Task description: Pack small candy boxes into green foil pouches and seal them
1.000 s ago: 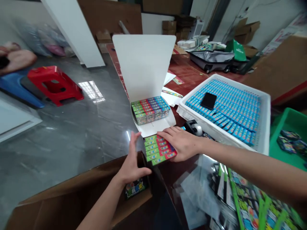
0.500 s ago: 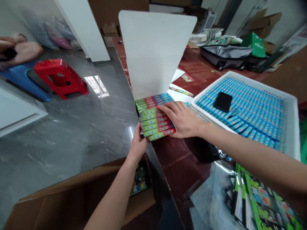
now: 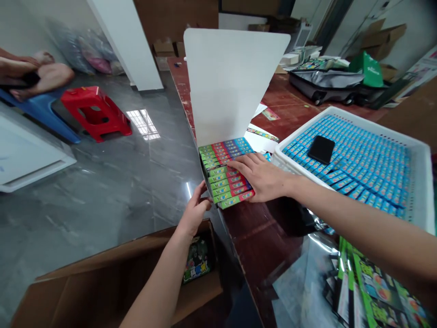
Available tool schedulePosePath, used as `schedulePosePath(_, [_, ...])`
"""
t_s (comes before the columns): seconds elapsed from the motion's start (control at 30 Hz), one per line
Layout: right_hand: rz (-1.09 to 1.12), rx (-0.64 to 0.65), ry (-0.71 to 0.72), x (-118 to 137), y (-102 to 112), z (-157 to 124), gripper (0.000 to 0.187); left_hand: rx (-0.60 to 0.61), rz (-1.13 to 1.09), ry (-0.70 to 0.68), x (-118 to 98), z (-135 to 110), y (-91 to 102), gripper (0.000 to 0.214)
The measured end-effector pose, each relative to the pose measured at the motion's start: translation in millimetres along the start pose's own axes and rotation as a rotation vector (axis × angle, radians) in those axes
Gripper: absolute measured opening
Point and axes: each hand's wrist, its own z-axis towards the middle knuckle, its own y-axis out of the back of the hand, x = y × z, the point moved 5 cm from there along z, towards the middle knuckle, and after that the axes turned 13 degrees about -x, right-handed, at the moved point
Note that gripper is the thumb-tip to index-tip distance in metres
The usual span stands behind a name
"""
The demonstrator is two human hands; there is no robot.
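A white cardboard box with its tall lid (image 3: pixel 232 86) standing up sits at the table edge. It holds rows of small packs (image 3: pixel 227 187) in green, red, purple and blue. My right hand (image 3: pixel 261 177) lies over the right side of the nearer packs, fingers stretched out across their tops. These nearer packs sit slightly higher than the back rows. At the box's left front side is my left hand (image 3: pixel 195 209), its fingers bent but apart, the tips at or against the box wall. Whether they press on it is hard to see.
A white basket (image 3: pixel 418 182) of blue packs stands right, a black phone-like object (image 3: pixel 321 149) on top. Printed bags (image 3: pixel 378 287) lie front right. Below left is an open carton (image 3: pixel 102 269). An open suitcase (image 3: pixel 324 86), red stool (image 3: pixel 95 114) and seated person (image 3: pixel 51 75) are farther off.
My left hand has loosened from the box's front left corner, its fingers now farther apart. My right hand stays on the packs. The whole view has shifted slightly.
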Motion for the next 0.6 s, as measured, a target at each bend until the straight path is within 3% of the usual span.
schedulePosePath(0.1, [0.066,0.133,-0.041,-11.0,-8.2,10.8,0.105,-0.205,0.155,-0.212,-22.6,-1.2,10.6,0.058])
schedulePosePath(0.17, [0.092,0.206,-0.058,-14.9,-14.3,11.9,0.113,-0.286,0.256,-0.489,-52.0,-9.5,8.4,0.058])
schedulePosePath(0.23, [0.053,0.201,-0.049,-14.6,-14.4,7.0,0.118,-0.235,0.442,-0.815,-81.0,-22.4,-7.7,0.062])
schedulePosePath(0.3, [-0.063,0.101,-0.054,-12.4,-6.8,-2.3,0.118,-0.102,0.638,-0.997,-95.9,-30.5,-28.7,0.061])
schedulePosePath(0.43, [-0.25,-0.083,-0.095,-6.7,4.5,-23.5,0.096,0.026,0.772,-0.965,-93.2,-23.3,-46.3,0.054])
schedulePosePath(0.53, [-0.224,-0.05,-0.042,-2.1,-9.0,-33.0,0.067,0.091,0.707,-0.896,-77.6,-16.4,-43.5,0.052])
schedulePosePath(0.6, [-0.174,-0.02,-0.036,-1.2,-19.7,-36.7,0.062,0.111,0.664,-0.861,-69.3,-15.7,-39.3,0.05])
